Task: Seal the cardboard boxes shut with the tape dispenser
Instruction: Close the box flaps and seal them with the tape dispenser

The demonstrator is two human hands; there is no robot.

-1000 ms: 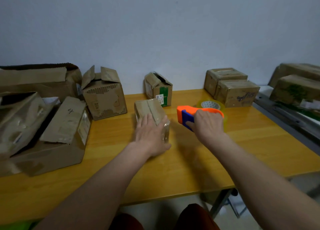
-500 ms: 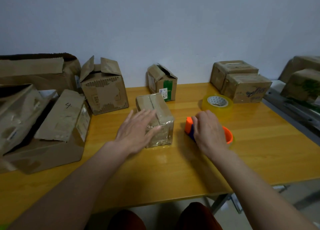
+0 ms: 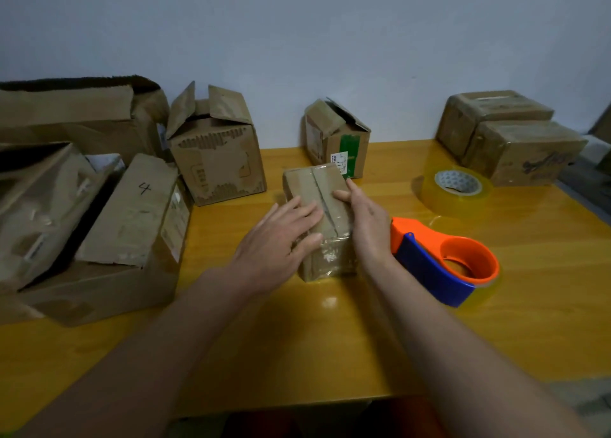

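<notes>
small box (image 3: 315, 186) between both hands | left hand (image 3: 277, 239) flat on top | right hand (image 3: 367, 221) flat against its side | tape dispenser (image 3: 443, 259) just right

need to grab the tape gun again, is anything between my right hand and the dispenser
Nothing visible is in the way. The tape dispenser lies on the table just right of the right hand, which rests on the small box with the left hand. The spare tape roll sits farther back.
</notes>
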